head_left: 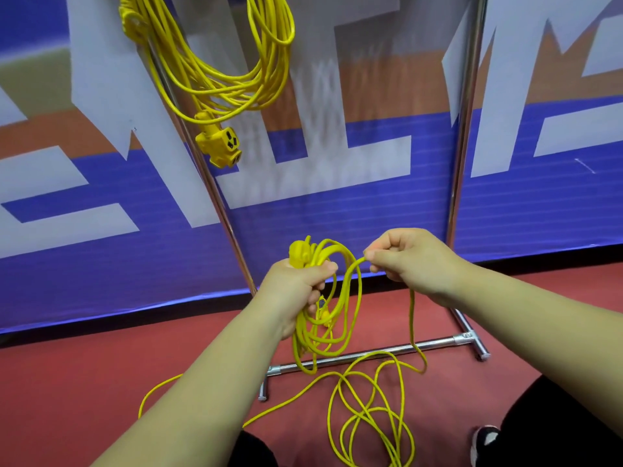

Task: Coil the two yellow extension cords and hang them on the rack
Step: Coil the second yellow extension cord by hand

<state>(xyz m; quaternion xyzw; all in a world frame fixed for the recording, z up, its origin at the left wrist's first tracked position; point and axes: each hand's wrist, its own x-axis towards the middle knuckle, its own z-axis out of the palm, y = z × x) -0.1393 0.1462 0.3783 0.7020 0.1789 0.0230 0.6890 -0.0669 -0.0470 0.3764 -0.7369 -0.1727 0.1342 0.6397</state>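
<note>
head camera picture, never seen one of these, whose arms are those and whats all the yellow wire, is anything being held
There is no machine here. The camera sits on a person's head and looks forward and down, so the two bare arms reaching in from the bottom are that person's own.

The shiny metal poles are a rack standing on a red floor, with a blue, white and orange banner behind it.

The yellow wire is two extension cords. The first cord already hangs coiled at the top of the rack, its socket end dangling.

The second cord is half coiled. The left hand grips the loops made so far, with the plug at the top. The right hand pinches the next stretch of it. The rest lies loose on the floor.
</note>
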